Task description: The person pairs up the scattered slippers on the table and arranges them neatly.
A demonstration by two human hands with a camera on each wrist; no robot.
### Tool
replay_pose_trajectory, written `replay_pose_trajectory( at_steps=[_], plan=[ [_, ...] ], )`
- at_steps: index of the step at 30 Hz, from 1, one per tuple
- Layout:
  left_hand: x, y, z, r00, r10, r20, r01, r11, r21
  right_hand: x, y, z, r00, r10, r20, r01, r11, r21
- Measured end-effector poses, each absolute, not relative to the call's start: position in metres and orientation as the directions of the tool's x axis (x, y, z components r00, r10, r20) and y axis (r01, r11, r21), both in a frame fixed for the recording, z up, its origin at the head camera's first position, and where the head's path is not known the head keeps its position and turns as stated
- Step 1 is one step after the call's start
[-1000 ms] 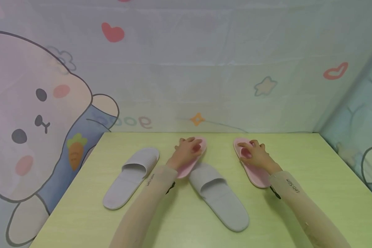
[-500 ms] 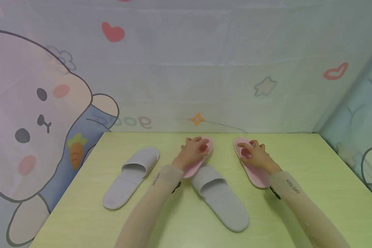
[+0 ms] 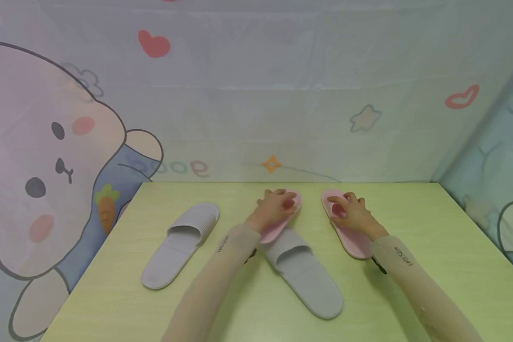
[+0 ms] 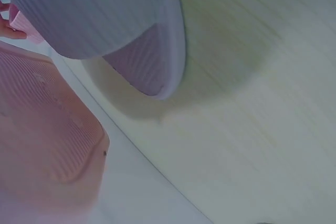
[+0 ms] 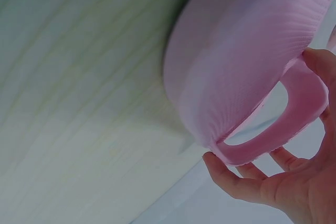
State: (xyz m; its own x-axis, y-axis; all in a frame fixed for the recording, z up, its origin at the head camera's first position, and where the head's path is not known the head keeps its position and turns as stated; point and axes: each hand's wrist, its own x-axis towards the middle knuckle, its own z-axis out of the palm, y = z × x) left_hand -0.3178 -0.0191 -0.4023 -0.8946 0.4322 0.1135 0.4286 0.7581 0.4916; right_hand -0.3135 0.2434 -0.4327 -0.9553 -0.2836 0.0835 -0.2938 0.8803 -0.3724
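Observation:
My left hand (image 3: 272, 209) grips a pink slipper (image 3: 275, 232) at its strap, fingers reaching over the front part. This slipper's heel end overlaps the toe of a grey slipper (image 3: 308, 273); in the left wrist view its ribbed pink face (image 4: 50, 119) appears tilted beside the grey slipper's strap (image 4: 94, 11). To the right, my right hand (image 3: 354, 214) holds a second pink slipper (image 3: 353, 241). In the right wrist view, the thumb and fingers of that hand (image 5: 294, 182) pinch the sides of the pink strap (image 5: 294, 116). The left hand's fingers are out of the left wrist view.
A second grey-white slipper (image 3: 173, 251) lies on the left part of the pale yellow-green table (image 3: 111, 304), angled to the right. Behind the table's back edge hangs a printed cloth (image 3: 256, 95) with hearts, a star and a cartoon animal.
My left hand has slid to the right with its pink slipper, which comes closer to the other pink one and over the grey toe. My right hand stays in place.

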Motion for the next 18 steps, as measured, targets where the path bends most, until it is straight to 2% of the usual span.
replay_pose_trajectory(
  at_steps=[18],
  plan=[
    [-0.317, 0.012, -0.393, -0.895, 0.437, 0.091, 0.430, 0.791, 0.436, -0.317, 0.246, -0.435, -0.958, -0.279, 0.069, -0.284, 0.884, -0.371]
  ],
)
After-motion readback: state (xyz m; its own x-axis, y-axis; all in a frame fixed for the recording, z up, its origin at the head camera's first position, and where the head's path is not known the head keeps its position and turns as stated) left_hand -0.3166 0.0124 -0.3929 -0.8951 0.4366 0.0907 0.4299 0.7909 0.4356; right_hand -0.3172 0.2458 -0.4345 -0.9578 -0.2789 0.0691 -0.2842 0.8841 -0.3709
